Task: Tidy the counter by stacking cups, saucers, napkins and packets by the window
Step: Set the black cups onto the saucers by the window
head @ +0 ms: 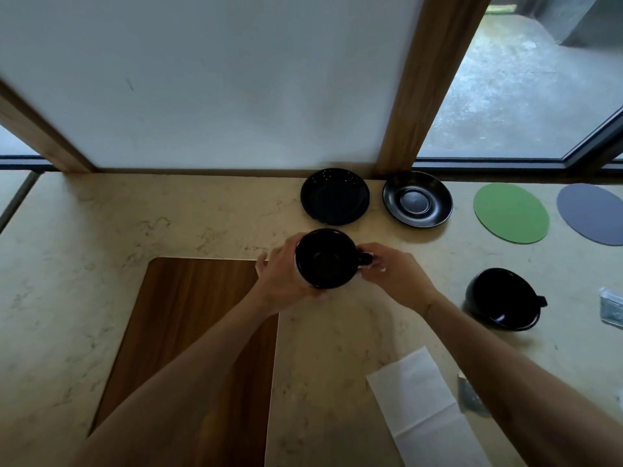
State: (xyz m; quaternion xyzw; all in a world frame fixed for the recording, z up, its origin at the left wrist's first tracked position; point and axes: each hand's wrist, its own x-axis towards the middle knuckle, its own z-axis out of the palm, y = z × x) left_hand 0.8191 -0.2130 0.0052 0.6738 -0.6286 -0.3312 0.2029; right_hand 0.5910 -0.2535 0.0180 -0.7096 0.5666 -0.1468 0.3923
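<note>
Marble counter (101,230) runs up to a window, and little looks stacked yet, judging by how things lie. Nearest, a white napkin (418,399) lies flat with a dark packet (468,396) just beside it, partly under the right forearm. Further out, another packet (612,310) sits at the right edge beside a black cup (502,298), apparently empty. At centre, the left hand (283,281) wraps a second cup (325,259), also empty, while the right hand (394,276) pinches its handle. Beyond, two black saucers (334,196) (417,199) lie side by side, unstacked, against the window frame. Green (510,213) and grey mats (591,214) lie to the right.
</note>
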